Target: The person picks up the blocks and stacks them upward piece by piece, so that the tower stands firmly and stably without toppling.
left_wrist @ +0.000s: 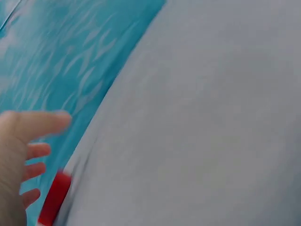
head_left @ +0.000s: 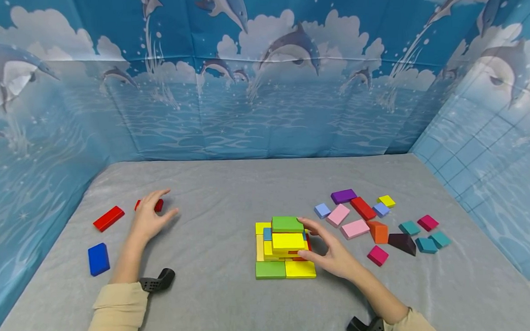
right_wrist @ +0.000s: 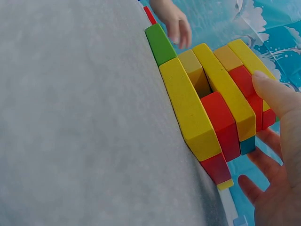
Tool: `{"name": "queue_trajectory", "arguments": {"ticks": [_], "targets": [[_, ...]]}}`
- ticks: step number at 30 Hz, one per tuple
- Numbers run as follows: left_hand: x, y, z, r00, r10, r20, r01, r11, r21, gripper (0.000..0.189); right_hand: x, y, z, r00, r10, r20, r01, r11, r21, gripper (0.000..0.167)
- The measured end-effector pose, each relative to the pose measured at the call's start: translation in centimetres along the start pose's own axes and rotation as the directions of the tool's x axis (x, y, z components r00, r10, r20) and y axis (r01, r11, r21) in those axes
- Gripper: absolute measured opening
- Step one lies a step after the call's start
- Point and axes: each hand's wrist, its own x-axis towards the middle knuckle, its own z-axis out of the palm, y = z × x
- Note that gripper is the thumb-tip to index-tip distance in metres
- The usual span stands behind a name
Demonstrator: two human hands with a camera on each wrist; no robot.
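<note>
Near the middle of the table stands a layered stack of wooden blocks [head_left: 269, 270], yellow, green, red and blue. A green block [head_left: 287, 224] and a yellow block [head_left: 288, 242] top it. My right hand [head_left: 333, 254] is at the stack's right side, index fingertip at the green block's edge and thumb lower, near the front. In the right wrist view the thumb [right_wrist: 273, 89] lies against the upper blocks, the other fingers spread behind. My left hand [head_left: 149, 221] is at the left with fingers spread, holding nothing, partly covering a red block [head_left: 159, 205].
Another red block [head_left: 109, 218] and a blue block [head_left: 98, 259] lie at the left. Right of the stack several loose blocks are scattered, among them a pink block [head_left: 354, 228], a purple block [head_left: 344, 196] and a dark triangular block [head_left: 402, 244]. A dolphin-print curtain [head_left: 245, 117] hangs behind the grey-covered table [head_left: 209, 306].
</note>
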Motion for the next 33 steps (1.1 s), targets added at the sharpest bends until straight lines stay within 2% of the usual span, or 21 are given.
{"name": "queue_trajectory", "arguments": {"ticks": [4,9,14,20,22,24,28,30,33], "targets": [[-0.6,-2.1,-1.7,0.996,-0.094,-0.006,0.094,0.992,0.083,0.06,0.0,0.1,0.0,1.0,0.001,0.004,-0.001,1.0,0.002,0.065],[-1.4,-2.8,-2.9,0.982,-0.186,0.04,0.181,0.978,0.103,0.057,0.0,0.2,0.0,1.0,0.001,0.01,-0.001,1.0,0.006,0.066],[-1.8,-3.3,-3.1,0.984,-0.177,0.03,0.174,0.981,0.086,0.045,-0.1,0.2,0.0,1.0,-0.004,0.007,0.004,1.0,0.006,0.065],[-1.8,-3.3,-2.6,0.994,-0.108,0.007,0.108,0.994,0.03,0.036,-0.1,0.2,0.0,1.0,-0.013,0.001,0.013,1.0,-0.002,0.065],[-1.5,-2.7,-2.3,0.997,-0.083,0.01,0.083,0.997,-0.01,0.036,-0.1,0.2,-0.1,1.0,-0.015,0.002,0.015,1.0,-0.005,0.065],[-1.1,-1.4,-1.9,0.999,-0.049,0.019,0.05,0.997,-0.065,0.036,-0.1,0.2,-0.1,1.0,-0.019,0.003,0.019,1.0,-0.005,0.064],[-0.2,2.3,-0.6,0.997,0.074,-0.004,-0.073,0.981,-0.177,0.034,-0.2,0.2,-0.1,0.999,-0.034,0.003,0.034,0.999,-0.003,0.065],[0.1,4.5,0.3,0.987,0.158,-0.035,-0.162,0.964,-0.212,0.034,-0.2,0.2,-0.1,0.999,-0.044,0.002,0.044,0.999,-0.003,0.065],[0.1,7.8,1.7,0.953,0.293,-0.083,-0.305,0.914,-0.27,0.035,-0.1,0.1,-0.1,0.999,-0.049,0.005,0.049,0.999,-0.002,0.065]]}}
